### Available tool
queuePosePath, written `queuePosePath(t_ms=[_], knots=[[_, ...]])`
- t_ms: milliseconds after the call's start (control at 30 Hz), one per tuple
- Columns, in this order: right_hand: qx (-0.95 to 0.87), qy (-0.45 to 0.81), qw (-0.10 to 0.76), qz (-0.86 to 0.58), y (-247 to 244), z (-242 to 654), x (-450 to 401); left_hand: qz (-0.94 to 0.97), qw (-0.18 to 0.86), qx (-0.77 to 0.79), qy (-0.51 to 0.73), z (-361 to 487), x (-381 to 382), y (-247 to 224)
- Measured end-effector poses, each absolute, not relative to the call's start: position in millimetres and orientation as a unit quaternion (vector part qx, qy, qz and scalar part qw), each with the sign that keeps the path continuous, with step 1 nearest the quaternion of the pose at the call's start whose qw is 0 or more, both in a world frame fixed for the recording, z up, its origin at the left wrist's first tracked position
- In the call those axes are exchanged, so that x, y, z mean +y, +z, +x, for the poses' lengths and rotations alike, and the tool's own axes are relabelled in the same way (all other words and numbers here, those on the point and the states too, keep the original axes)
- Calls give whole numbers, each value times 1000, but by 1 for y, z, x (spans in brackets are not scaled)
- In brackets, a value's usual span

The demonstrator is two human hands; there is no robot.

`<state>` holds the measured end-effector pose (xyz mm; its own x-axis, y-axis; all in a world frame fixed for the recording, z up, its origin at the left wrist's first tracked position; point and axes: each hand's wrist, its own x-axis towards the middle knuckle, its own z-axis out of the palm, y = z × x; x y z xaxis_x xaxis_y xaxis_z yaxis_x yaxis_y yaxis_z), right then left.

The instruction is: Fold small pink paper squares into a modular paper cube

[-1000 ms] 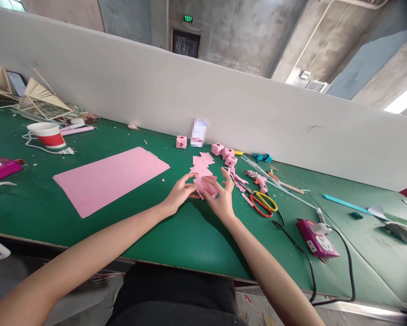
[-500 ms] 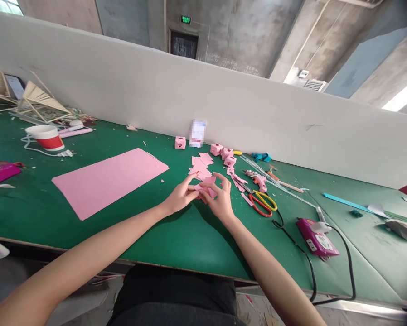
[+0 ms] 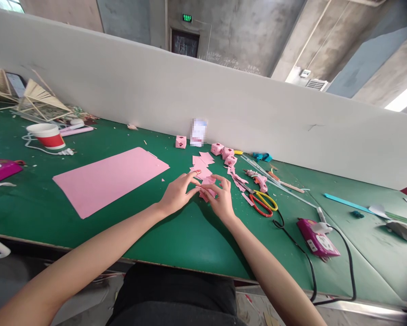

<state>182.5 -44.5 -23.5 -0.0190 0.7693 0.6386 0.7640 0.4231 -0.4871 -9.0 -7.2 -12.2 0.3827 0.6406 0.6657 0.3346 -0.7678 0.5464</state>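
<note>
Pinched between the fingertips of both hands is a small piece of pink paper (image 3: 201, 188), partly hidden by the fingers. My left hand (image 3: 178, 192) grips its left side, with thumb and fingers closed. From the right, my right hand (image 3: 220, 199) holds the same piece. Just beyond the fingers lie several loose pink paper squares (image 3: 200, 163). Farther back, pink folded paper cubes with diamond-shaped openings stand in two spots: a single cube (image 3: 181, 142) on the left and a small group (image 3: 228, 153) on the right.
A large pink sheet (image 3: 110, 181) lies to the left. Scissors (image 3: 263, 203), a pink glue gun (image 3: 260, 181) and paper strips are on the right, near a magenta power socket (image 3: 318, 238) with black cable. A red-white cup (image 3: 46, 136) stands far left; a phone (image 3: 198, 132) leans on the partition.
The pink paper between my fingers has been turned or folded, and less of its face shows. Both hands stay in nearly the same place.
</note>
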Motion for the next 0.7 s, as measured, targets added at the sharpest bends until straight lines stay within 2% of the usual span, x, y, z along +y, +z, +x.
queuePosePath(t_ms=[700], knots=[[-699, 6, 483, -527, -20, 185, -43, 807, 167, 329, 461, -11, -2, -5]])
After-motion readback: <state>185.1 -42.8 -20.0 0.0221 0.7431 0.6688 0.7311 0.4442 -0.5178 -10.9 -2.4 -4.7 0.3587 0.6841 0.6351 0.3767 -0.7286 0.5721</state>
